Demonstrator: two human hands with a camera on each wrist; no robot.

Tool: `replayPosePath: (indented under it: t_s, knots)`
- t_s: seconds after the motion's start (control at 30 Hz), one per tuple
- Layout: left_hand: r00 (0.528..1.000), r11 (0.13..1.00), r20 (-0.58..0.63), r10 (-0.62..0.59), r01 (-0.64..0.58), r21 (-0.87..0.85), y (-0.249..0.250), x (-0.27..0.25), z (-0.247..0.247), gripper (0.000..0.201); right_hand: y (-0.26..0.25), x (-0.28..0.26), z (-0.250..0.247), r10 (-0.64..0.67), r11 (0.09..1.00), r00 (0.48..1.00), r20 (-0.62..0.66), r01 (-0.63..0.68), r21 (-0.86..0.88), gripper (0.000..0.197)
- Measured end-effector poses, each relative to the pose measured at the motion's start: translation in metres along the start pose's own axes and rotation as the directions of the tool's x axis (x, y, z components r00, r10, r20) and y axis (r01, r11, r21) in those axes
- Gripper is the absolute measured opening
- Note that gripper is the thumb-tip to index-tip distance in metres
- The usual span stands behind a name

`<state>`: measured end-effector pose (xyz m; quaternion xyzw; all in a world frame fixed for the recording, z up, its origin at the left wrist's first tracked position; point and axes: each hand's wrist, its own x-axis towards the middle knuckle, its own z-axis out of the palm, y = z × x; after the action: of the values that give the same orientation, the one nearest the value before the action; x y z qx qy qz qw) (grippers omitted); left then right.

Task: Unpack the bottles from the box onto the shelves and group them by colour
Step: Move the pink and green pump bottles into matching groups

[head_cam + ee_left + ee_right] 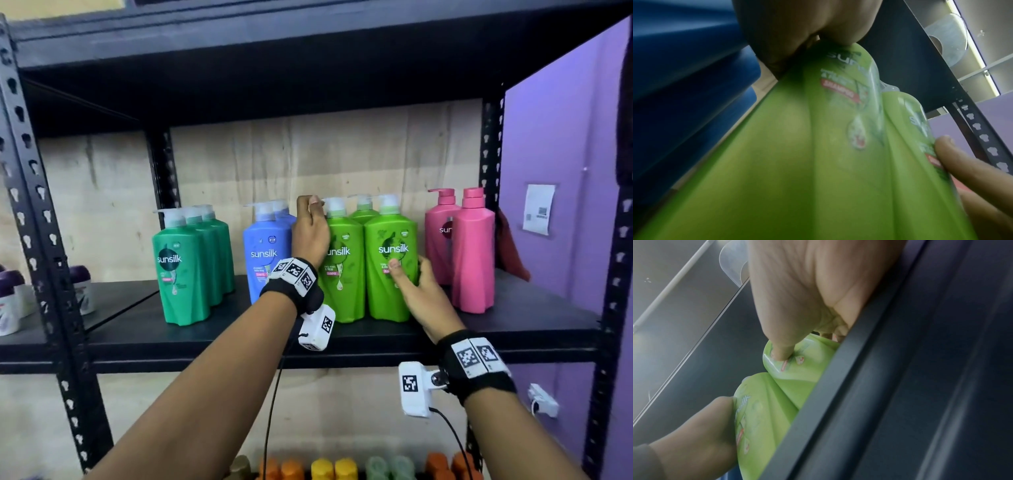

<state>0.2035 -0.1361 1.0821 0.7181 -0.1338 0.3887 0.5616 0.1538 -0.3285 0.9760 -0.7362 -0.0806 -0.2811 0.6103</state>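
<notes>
Right hand (416,294), nearest: forearm reaches up and forward over the front lip of the shelf (513,329), wrist bent back, thumb (396,270) pressed on the label of the front-right lime-green bottle (392,274), fingers curled round its right flank toward the pink pair; a firm wrap low on the body

Left hand (310,233), slightly farther: arm extended higher, back of hand toward the camera, fingers bunched at the neck of the front-left lime-green bottle (342,270), beside its pump; from the left wrist view the palm sits against the shoulder; whether the neck is truly pinched or only steadied cannot be told

Lime-green group: two bottles at front touching side by side, a third (363,209) behind, all upright mid-shelf, between the blue bottles (265,253) and the pink bottles (472,250)

Handling, judged: rigid glossy plastic, likely full and weighty, tall for its base so prone to tip into neighbours; smooth sides may slip, so the waist or the shoulder under the pump is the safer hold; pump head is the weak part, not for lifting

Farther along the row: dark-green bottles (186,270) at left, three deep

Lower shelf: orange, yellow and pale-green caps (334,467), partly visible
</notes>
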Motion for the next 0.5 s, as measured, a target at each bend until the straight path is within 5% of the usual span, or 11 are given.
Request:
replayPosePath:
  t_s: [0.1, 0.5]
  knots:
    - [1.000, 1.000, -0.003, 0.006, -0.006, 0.001, 0.0006, -0.0018, 0.0013, 0.027, -0.0026, -0.0012, -0.0006, 0.007, 1.000, 1.000, -0.005, -0.008, -0.013, 0.080]
    - [1.000, 1.000, -0.006, 0.017, -0.017, 0.002, 0.0037, -0.0054, -0.0005, 0.025, -0.0038, -0.0014, 0.0004, 0.012, 0.999, 1.000, -0.001, -0.012, 0.031, 0.090]
